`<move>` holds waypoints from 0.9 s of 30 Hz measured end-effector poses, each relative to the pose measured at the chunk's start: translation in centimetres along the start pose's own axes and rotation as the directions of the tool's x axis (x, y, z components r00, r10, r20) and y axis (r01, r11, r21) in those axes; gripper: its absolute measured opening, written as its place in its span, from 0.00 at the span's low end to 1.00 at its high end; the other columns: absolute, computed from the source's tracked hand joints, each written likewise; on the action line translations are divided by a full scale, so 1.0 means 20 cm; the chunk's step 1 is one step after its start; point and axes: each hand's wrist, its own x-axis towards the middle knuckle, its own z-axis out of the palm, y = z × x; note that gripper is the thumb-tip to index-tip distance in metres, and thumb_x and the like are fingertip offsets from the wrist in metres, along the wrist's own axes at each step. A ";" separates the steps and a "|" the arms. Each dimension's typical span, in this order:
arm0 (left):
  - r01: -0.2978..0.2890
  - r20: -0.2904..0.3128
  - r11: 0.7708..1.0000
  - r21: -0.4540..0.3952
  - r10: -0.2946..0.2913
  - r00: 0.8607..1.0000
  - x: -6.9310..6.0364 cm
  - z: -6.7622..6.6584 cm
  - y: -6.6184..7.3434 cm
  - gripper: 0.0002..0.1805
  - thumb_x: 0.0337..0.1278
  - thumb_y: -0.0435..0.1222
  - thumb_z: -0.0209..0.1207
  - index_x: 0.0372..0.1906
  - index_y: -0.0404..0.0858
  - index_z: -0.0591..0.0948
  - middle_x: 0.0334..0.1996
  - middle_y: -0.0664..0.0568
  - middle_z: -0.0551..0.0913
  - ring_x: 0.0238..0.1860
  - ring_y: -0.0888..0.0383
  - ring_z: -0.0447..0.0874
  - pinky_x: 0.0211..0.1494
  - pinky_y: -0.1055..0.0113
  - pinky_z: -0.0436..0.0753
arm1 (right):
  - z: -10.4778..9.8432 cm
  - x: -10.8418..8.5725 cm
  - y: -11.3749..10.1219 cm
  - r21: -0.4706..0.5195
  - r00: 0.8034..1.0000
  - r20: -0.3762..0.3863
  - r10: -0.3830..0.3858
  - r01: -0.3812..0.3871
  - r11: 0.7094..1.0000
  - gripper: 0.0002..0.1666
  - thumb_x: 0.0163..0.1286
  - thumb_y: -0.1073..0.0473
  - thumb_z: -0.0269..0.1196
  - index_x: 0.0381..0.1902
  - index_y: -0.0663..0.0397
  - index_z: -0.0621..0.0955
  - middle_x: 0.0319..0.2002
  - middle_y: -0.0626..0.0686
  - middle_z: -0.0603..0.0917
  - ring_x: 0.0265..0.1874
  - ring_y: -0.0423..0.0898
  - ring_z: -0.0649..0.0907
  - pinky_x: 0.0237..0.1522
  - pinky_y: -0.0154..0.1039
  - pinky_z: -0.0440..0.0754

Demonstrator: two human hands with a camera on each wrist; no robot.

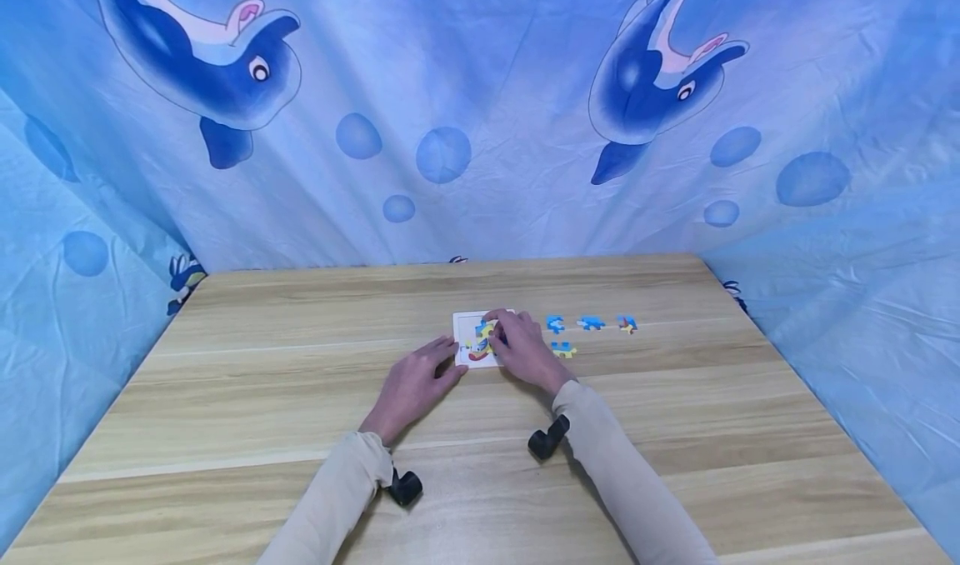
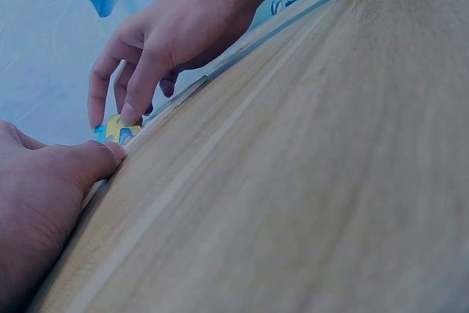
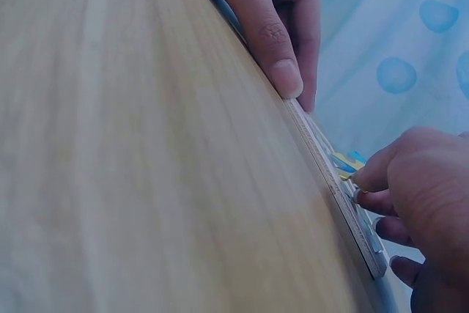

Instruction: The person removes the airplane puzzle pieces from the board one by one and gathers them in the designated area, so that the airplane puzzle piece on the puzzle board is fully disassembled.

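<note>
A white jigsaw puzzle board [image 1: 467,325] lies flat on the table with a few coloured pieces on its lower left. My left hand [image 1: 414,382] rests against the board's left edge, fingers and thumb spread and touching its border. The right hand [image 1: 527,352] reaches over the board and pinches a yellow-and-blue puzzle piece [image 2: 113,128] between thumb and fingers. In the right wrist view that piece [image 3: 343,165] is tilted just above the board's surface. The right hand covers much of the board's right side in the head view.
Right of the board lie loose puzzle pieces: a blue one [image 1: 555,323], another blue one [image 1: 591,322], a red-and-blue one [image 1: 627,323] and a blue-and-yellow one [image 1: 563,350]. The wooden table [image 1: 300,323] meets a blue dolphin-print curtain [image 1: 480,90] behind and at both sides.
</note>
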 end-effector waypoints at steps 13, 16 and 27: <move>-0.010 -0.007 1.000 -0.008 0.009 1.000 0.01 0.00 0.01 0.24 0.61 0.51 0.60 0.57 0.40 0.81 0.59 0.45 0.78 0.60 0.48 0.77 0.59 0.52 0.78 | -0.01 -0.01 0.01 0.111 1.000 -0.012 -0.003 0.004 0.994 0.20 0.70 0.62 0.58 0.59 0.52 0.73 0.33 0.44 0.75 0.42 0.45 0.70 0.48 0.44 0.69; -0.009 -0.009 1.000 -0.008 0.009 1.000 0.01 0.00 0.01 0.25 0.61 0.51 0.61 0.57 0.40 0.81 0.59 0.45 0.78 0.60 0.48 0.77 0.59 0.52 0.78 | -0.01 -0.01 0.01 0.168 1.000 -0.028 -0.012 0.016 0.986 0.20 0.69 0.65 0.58 0.59 0.54 0.73 0.32 0.46 0.76 0.39 0.45 0.72 0.45 0.41 0.72; 0.015 -0.005 1.000 -0.014 -0.015 1.000 0.00 0.00 0.00 0.25 0.61 0.52 0.61 0.57 0.41 0.81 0.60 0.46 0.77 0.60 0.48 0.76 0.60 0.51 0.77 | -0.06 -0.06 0.05 0.263 0.999 -0.031 0.022 -0.014 0.965 0.21 0.69 0.67 0.57 0.59 0.56 0.73 0.34 0.49 0.77 0.36 0.43 0.77 0.43 0.40 0.77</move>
